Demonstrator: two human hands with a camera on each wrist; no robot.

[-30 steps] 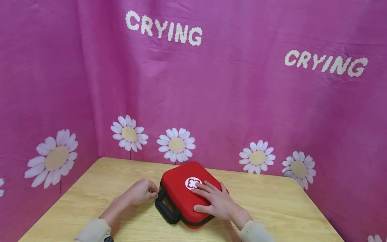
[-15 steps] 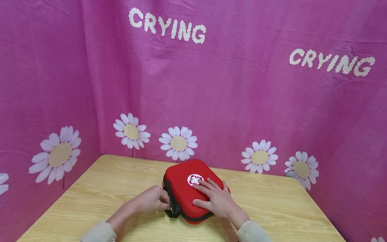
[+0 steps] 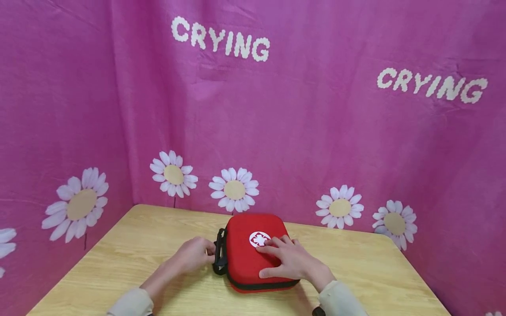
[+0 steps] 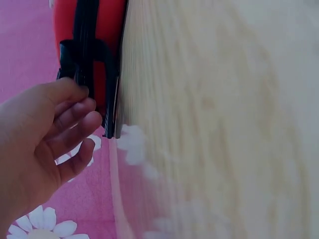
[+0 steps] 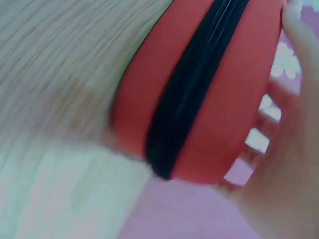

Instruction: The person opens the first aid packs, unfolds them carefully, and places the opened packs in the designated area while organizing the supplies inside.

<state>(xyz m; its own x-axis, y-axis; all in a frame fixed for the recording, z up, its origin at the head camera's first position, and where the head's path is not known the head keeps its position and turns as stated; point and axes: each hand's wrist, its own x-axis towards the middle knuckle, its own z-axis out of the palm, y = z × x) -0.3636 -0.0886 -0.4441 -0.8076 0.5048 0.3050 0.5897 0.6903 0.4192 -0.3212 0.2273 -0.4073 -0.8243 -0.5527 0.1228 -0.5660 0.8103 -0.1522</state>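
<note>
A red zippered first-aid case (image 3: pixel 247 263) with a white cross emblem lies closed on the table, turned so its black handle (image 3: pixel 220 252) faces left. My left hand (image 3: pixel 193 253) is at the handle side, fingertips pinched at the black zipper band (image 4: pixel 85 30); the small zipper pull there is mostly hidden by the fingers. In the left wrist view, the fingers are curled beside the handle loop. My right hand (image 3: pixel 290 259) rests on the lid with spread fingers, partly covering the emblem. The right wrist view shows the case's side with its black zipper band (image 5: pixel 194 84).
The case stands on a light wooden table (image 3: pixel 367 272). A pink curtain (image 3: pixel 300 131) with daisies and white lettering hangs around the table's back and sides.
The case has turned so that its handle side now faces left. My left hand went over to the handle, then drew back slightly left. My right hand stayed on the lid.
</note>
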